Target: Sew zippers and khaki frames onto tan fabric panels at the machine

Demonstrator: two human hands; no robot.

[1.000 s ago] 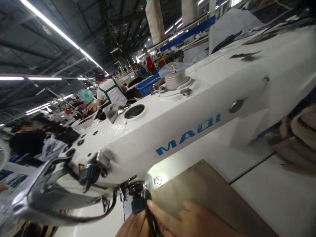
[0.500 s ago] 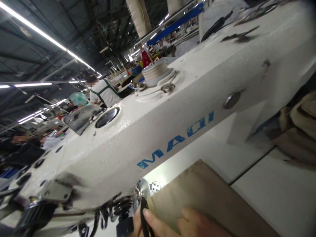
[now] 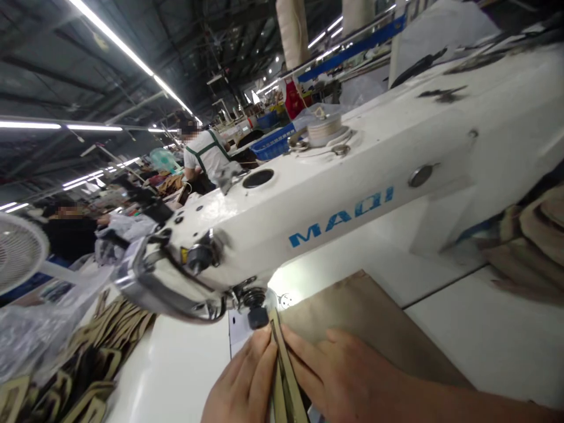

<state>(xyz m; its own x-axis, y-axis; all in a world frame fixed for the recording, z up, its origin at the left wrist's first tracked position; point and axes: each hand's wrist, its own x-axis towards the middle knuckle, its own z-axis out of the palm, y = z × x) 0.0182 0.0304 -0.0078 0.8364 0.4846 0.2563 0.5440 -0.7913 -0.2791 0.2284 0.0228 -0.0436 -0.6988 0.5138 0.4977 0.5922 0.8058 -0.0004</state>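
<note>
Under the head of a white sewing machine [image 3: 326,217], a khaki fabric strip [image 3: 288,382] with a dark fold along it runs toward the needle area, which is partly hidden. My left hand [image 3: 242,379] presses on the strip's left side, its fingers together and the tips close to the black knob [image 3: 258,318]. From the right, my right hand [image 3: 348,370] pinches the strip's other edge, with the thumb side largely hidden. Beneath and beside my right hand lies a flat brown fabric panel [image 3: 352,302], its far corner reaching under the machine arm.
Khaki strips and loops [image 3: 101,358] are heaped on the left, by clear plastic bags [image 3: 26,335] and a white fan [image 3: 20,252]. Folded brown pieces [image 3: 533,247] lie at right. A thread bobbin [image 3: 324,130] sits atop the machine. A co-worker [image 3: 207,153] is beyond.
The view has swung left and back, bringing the machine's head, the fan and the strip heap into sight. The narrow dark thing at my fingers no longer shows; the khaki strip does.
</note>
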